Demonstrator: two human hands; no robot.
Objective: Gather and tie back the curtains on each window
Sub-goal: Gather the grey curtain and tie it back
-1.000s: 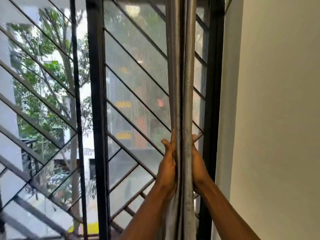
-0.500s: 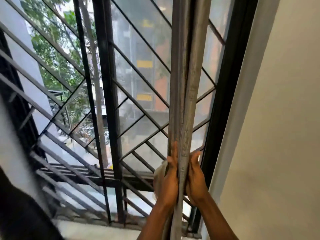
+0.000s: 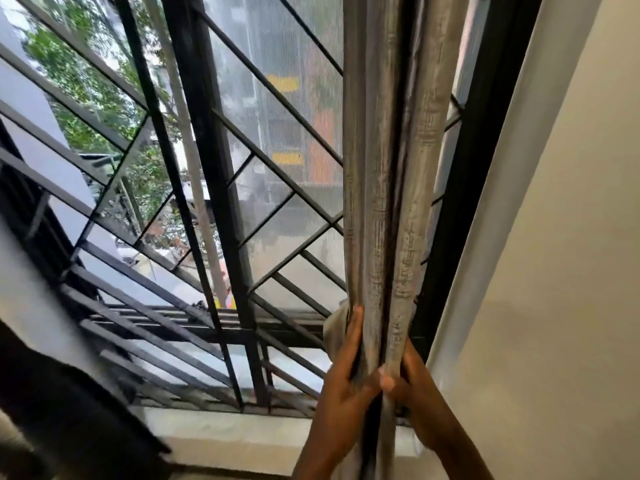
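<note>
A person's left hand [image 3: 341, 382] and right hand [image 3: 415, 379] clasp a grey woven fabric curtain [image 3: 381, 168], gathered into a narrow upright bundle at the right side of the window. The bundle hangs just beside the black window frame [image 3: 464, 202]. The left hand curls round the bundle's left edge, its thumb lying straight up the front of the cloth. The right hand grips from the opposite side, its thumb pressed across the front folds near the left hand's. The two hands sit level, almost touching, low on the curtain and just above the pale stone window sill [image 3: 242, 434]. A paler fold of cloth [image 3: 334, 336] bulges out beside the left thumb. Behind the curtain stands a black metal grille of diagonal bars [image 3: 221, 174], backed by a fine mesh screen [image 3: 287, 46], with green trees [image 3: 86, 81] beyond. A cream plastered wall [image 3: 571, 237] fills the right. Blurred dark fabric [image 3: 69, 410] crosses the lower left corner; what it is cannot be told.
</note>
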